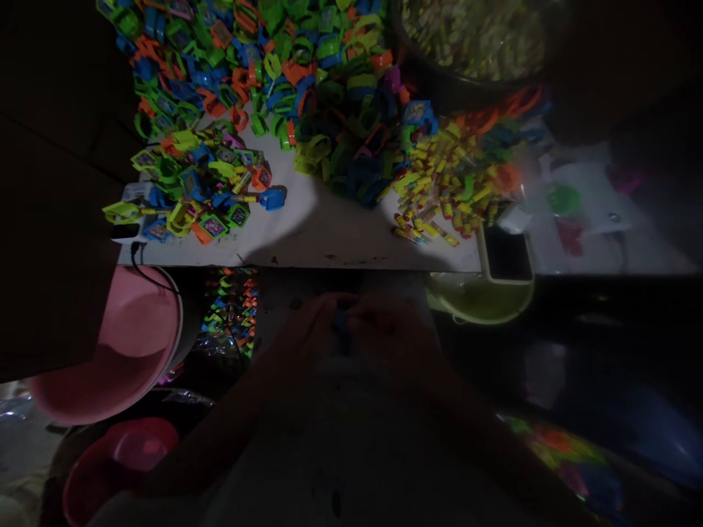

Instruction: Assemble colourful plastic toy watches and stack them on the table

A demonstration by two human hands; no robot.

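In deep shadow below the table edge, my left hand [310,326] and my right hand [381,322] are close together in front of my body. Both are closed around a small blue plastic piece [341,322]. Its exact kind is too dark to make out, though its colour matches the toy watches on the table. Just beyond the hands, a small pile of toy watches [211,179] lies on the left, some with square picture faces. Small yellow-wrapped candies [439,179] with red ends are heaped on the right.
A large heap of toy watches [263,58] covers the back of the white table [307,234]. At back right stands a basin of candies [477,36]. A phone [506,252] overhangs the edge above a yellow-green basin [483,300]. A pink basin [140,322] is at left.
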